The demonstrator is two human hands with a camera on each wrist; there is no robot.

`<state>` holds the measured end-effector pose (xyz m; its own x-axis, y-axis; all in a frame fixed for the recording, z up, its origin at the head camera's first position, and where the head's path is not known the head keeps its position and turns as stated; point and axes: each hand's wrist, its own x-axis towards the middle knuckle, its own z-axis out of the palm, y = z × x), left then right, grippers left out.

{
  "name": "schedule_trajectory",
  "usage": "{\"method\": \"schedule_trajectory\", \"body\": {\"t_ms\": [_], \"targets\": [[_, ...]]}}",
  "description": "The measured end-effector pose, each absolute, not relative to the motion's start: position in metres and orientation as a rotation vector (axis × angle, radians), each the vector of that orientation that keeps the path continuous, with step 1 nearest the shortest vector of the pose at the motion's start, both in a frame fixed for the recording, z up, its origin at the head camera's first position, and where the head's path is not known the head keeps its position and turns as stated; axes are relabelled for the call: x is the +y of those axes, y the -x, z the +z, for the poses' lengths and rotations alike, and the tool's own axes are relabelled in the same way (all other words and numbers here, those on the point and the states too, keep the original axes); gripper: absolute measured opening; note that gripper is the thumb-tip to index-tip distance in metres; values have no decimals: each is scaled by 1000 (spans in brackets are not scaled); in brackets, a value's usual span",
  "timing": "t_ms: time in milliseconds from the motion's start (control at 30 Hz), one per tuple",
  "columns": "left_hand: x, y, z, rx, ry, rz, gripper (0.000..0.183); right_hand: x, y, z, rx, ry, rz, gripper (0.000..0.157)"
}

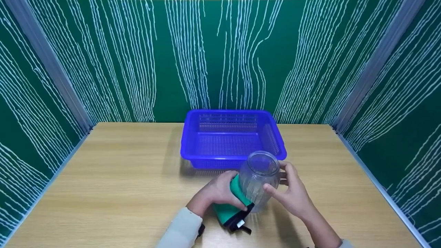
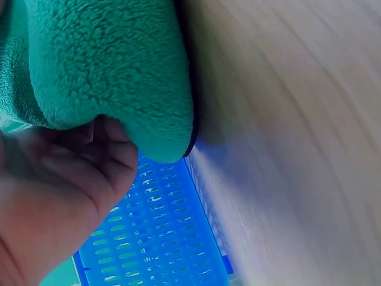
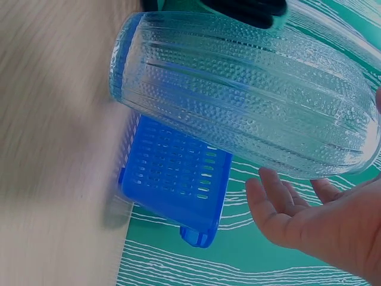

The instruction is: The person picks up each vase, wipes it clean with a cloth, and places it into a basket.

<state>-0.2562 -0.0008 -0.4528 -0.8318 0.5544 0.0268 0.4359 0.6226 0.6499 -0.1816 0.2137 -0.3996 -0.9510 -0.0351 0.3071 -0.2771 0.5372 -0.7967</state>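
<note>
A clear ribbed glass jar (image 1: 260,182) stands mouth up in front of the basket in the head view. My right hand (image 1: 291,193) holds its right side, thumb toward the front and fingers behind. In the right wrist view the fingertips (image 3: 268,185) lie along the wall of the jar (image 3: 250,95) near its mouth end. On the jar's left, my left hand (image 1: 220,189) grips a folded green fleecy cloth (image 1: 225,212) with black edging and a small white tag. The cloth (image 2: 113,65) bulges over the curled fingers in the left wrist view and overlaps the jar's side from above.
Just behind the jar sits a blue plastic basket (image 1: 187,137) with slotted walls, near the back edge of the wooden table (image 1: 120,179). Green panels (image 1: 227,51) with white wavy lines enclose the back and both sides, joined by grey metal posts (image 1: 55,62).
</note>
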Motion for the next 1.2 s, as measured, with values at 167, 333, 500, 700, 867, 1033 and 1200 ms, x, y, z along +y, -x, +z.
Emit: {"method": "schedule_trajectory", "body": {"t_ms": [167, 333, 500, 700, 867, 1033, 1200], "targets": [[-4, 256, -449, 2637, -801, 1098, 99, 214, 182, -400, -2528, -248, 1345, 68], [-4, 256, -444, 2585, -825, 1272, 96, 215, 184, -401, -2502, -272, 1375, 65], [-4, 255, -438, 2509, -800, 1397, 92, 216, 185, -402, -2491, -282, 1374, 63], [-4, 255, -433, 2524, -805, 1386, 91, 217, 184, -402, -2488, -297, 1382, 61], [-5, 256, -429, 2531, -835, 1374, 93, 217, 184, -402, -2477, -298, 1390, 60], [-5, 256, -424, 2552, -868, 1363, 91, 216, 183, -401, -2486, -296, 1397, 59], [-5, 258, -417, 2571, -907, 1362, 92, 217, 183, -401, -2490, -291, 1404, 57]]}}
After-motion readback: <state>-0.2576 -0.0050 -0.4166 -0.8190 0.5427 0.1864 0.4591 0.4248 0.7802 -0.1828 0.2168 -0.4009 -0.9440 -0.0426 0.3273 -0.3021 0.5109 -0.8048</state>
